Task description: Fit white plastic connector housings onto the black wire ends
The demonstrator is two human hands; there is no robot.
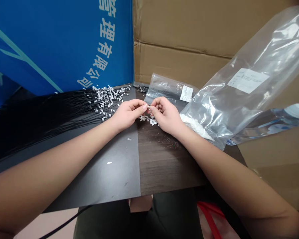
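My left hand [126, 114] and my right hand [166, 116] meet over the table, thumbs and forefingers pinched together almost tip to tip. A small white piece [149, 106] shows between the fingertips, nearest the right ones. Whatever else the left fingertips hold is too small to make out. Beneath the hands lies a small pile of loose white pieces [152, 121], partly hidden by the fingers. To the left, a large bundle of thin black wires [47, 111] carries many small white connectors [108, 97] at its ends.
A small clear bag [164, 87] with a label lies behind my hands. On the right, a large clear bag [221, 99] holds white pieces [195, 125] at its bottom, beside a plastic bottle [271, 124]. A blue panel [64, 39] and cardboard [189, 33] stand behind the table [169, 169].
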